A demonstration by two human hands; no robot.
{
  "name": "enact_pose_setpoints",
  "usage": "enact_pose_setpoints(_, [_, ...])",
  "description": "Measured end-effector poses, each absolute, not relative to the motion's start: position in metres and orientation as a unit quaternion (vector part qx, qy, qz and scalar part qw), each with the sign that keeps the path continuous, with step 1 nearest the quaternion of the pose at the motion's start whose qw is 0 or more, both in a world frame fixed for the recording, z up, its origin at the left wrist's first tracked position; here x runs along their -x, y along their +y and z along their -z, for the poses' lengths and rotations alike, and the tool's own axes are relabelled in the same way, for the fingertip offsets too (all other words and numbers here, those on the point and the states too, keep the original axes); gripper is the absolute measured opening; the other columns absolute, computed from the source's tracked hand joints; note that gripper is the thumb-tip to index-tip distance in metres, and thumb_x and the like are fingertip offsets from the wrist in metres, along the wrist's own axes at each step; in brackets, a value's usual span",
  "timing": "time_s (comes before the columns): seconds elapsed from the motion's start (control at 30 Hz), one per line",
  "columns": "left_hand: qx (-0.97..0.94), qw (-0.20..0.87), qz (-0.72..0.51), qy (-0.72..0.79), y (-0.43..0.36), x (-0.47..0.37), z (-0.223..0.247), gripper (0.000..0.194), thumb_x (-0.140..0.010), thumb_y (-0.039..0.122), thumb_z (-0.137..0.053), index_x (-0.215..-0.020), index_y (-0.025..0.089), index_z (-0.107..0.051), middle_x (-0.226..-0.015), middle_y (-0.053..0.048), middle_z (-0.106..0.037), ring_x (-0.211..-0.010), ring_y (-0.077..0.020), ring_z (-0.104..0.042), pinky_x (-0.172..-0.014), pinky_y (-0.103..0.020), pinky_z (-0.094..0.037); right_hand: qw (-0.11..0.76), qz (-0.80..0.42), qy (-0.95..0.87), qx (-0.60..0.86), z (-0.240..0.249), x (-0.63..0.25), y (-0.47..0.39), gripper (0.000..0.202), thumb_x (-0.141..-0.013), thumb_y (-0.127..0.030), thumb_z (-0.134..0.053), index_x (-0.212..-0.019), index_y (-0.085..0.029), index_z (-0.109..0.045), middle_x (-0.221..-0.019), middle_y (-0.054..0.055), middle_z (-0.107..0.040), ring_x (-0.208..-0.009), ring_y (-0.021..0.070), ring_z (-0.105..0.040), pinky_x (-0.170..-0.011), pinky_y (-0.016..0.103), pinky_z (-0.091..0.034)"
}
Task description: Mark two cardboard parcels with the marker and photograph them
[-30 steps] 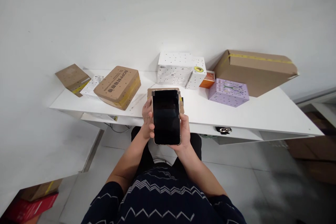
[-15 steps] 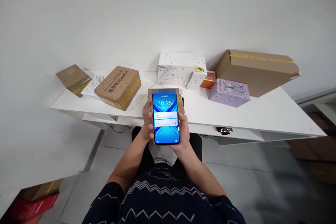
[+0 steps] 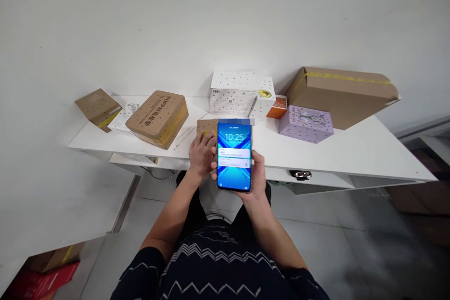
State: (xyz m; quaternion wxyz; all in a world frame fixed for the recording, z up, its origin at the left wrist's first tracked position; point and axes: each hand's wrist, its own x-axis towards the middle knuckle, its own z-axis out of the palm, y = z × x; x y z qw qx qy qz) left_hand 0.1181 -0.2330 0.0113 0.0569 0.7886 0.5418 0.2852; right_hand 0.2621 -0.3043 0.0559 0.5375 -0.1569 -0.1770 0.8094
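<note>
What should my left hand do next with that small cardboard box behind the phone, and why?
Probably close the left hand on the small cardboard box and draw it closer: its fingers rest on the box at the table edge, while the right hand holds the lit phone.

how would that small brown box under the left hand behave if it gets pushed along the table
The small brown box lies flat and low, so it would probably slide on the smooth white table rather than tip. It looks like stiff cardboard and likely light, given the left hand covers much of it.
</note>
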Motion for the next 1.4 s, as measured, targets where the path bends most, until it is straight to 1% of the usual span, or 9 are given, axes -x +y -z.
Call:
enact_pose_setpoints(0.13, [-0.817,0.007,-0.242,0.523,-0.241,-0.115,-0.022,0.057,-0.087,0.061,-0.057,-0.13,0.023,-0.061,-0.144,-0.007,-0.056,-0.141,-0.0348,-0.04,-0.11,-0.051,-0.042,0.669,-0.629,-0.238,0.316,-0.044,-0.303,-0.304,0.058,-0.077,-0.062,-0.055,-0.119,-0.022,-0.064,-0.117,0.011,-0.07,-0.098,0.03,-0.069,-0.077,0.045,-0.059])
enact_pose_setpoints(0.23, [-0.828,-0.008,-0.219,0.516,-0.239,-0.113,-0.021,0.062,-0.083,0.058,-0.066,-0.133,0.022,-0.059,-0.146,-0.008,-0.055,-0.141,-0.0346,-0.039,-0.109,-0.05,-0.046,0.682,-0.385,-0.322,0.533,-0.015,-0.338,-0.295,0.054,-0.08,-0.054,-0.056,-0.125,-0.024,-0.061,-0.125,0.009,-0.065,-0.099,0.0255,-0.067,-0.082,0.042,-0.055])
enact_pose_setpoints(0.37, [-0.83,-0.007,-0.227,0.51,-0.236,-0.112,-0.019,0.063,-0.081,0.054,-0.071,-0.133,0.022,-0.059,-0.145,-0.008,-0.056,-0.14,-0.0343,-0.041,-0.108,-0.05,-0.047,0.461,-0.104,-0.445,0.761,0.033,-0.373,-0.276,0.065,-0.077,-0.042,-0.063,-0.136,-0.014,-0.055,-0.132,0.019,-0.06,-0.116,0.0334,-0.058,-0.097,0.05,-0.046])
enact_pose_setpoints(0.57, [-0.831,0.004,-0.244,0.5,-0.233,-0.11,-0.019,0.061,-0.081,0.053,-0.07,-0.133,0.023,-0.059,-0.143,-0.009,-0.057,-0.14,-0.0347,-0.041,-0.11,-0.05,-0.045,0.224,0.002,-0.496,0.839,0.08,-0.386,-0.259,0.063,-0.082,-0.039,-0.06,-0.14,-0.015,-0.053,-0.134,0.02,-0.058,-0.11,0.0384,-0.056,-0.091,0.053,-0.045])
enact_pose_setpoints(0.87, [-0.798,0.018,-0.344,0.494,-0.225,-0.107,-0.007,0.067,-0.076,0.058,-0.073,-0.133,0.025,-0.058,-0.151,-0.016,-0.041,-0.141,-0.0407,-0.036,-0.112,-0.058,-0.039,0.299,-0.008,-0.53,0.794,0.082,-0.385,-0.259,0.051,-0.085,-0.046,-0.059,-0.125,-0.014,-0.062,-0.135,0.024,-0.054,-0.128,0.0414,-0.044,-0.099,0.061,-0.04])
enact_pose_setpoints(1.0, [-0.723,0.112,-0.435,0.525,-0.228,-0.105,0.009,0.092,-0.073,0.054,-0.079,-0.15,0.031,-0.034,-0.158,-0.016,-0.027,-0.146,-0.0389,-0.03,-0.112,-0.059,-0.037,0.405,-0.204,-0.598,0.661,0.065,-0.353,-0.268,0.056,-0.089,-0.051,-0.056,-0.134,-0.018,-0.055,-0.127,0.018,-0.061,-0.104,0.0293,-0.062,-0.087,0.047,-0.053])
enact_pose_setpoints(1.13, [-0.657,0.223,-0.492,0.526,-0.233,-0.102,0.022,0.087,-0.079,0.049,-0.075,-0.151,0.029,-0.03,-0.148,-0.016,-0.044,-0.137,-0.0318,-0.046,-0.109,-0.051,-0.044,0.436,-0.384,-0.591,0.559,0.056,-0.313,-0.266,0.055,-0.089,-0.051,-0.058,-0.135,-0.023,-0.051,-0.115,0.011,-0.066,-0.093,0.0234,-0.065,-0.079,0.04,-0.057])
enact_pose_setpoints(1.23, [-0.664,0.168,-0.518,0.513,-0.237,-0.094,0.007,0.081,-0.08,0.048,-0.074,-0.148,0.026,-0.036,-0.146,-0.016,-0.048,-0.135,-0.0299,-0.048,-0.11,-0.049,-0.043,0.492,-0.386,-0.574,0.528,0.04,-0.294,-0.253,0.053,-0.091,-0.051,-0.055,-0.136,-0.024,-0.049,-0.111,0.009,-0.065,-0.096,0.0221,-0.063,-0.083,0.04,-0.058])
enact_pose_setpoints(1.4, [-0.664,-0.008,-0.558,0.497,-0.232,-0.064,-0.051,0.09,-0.08,0.051,-0.074,-0.152,0.026,-0.026,-0.154,-0.015,-0.037,-0.145,-0.0297,-0.034,-0.118,-0.047,-0.033,0.543,-0.353,-0.629,0.43,-0.015,-0.262,-0.203,0.063,-0.092,-0.049,-0.056,-0.148,-0.028,-0.038,-0.134,0.01,-0.058,-0.108,0.0216,-0.06,-0.092,0.038,-0.055])
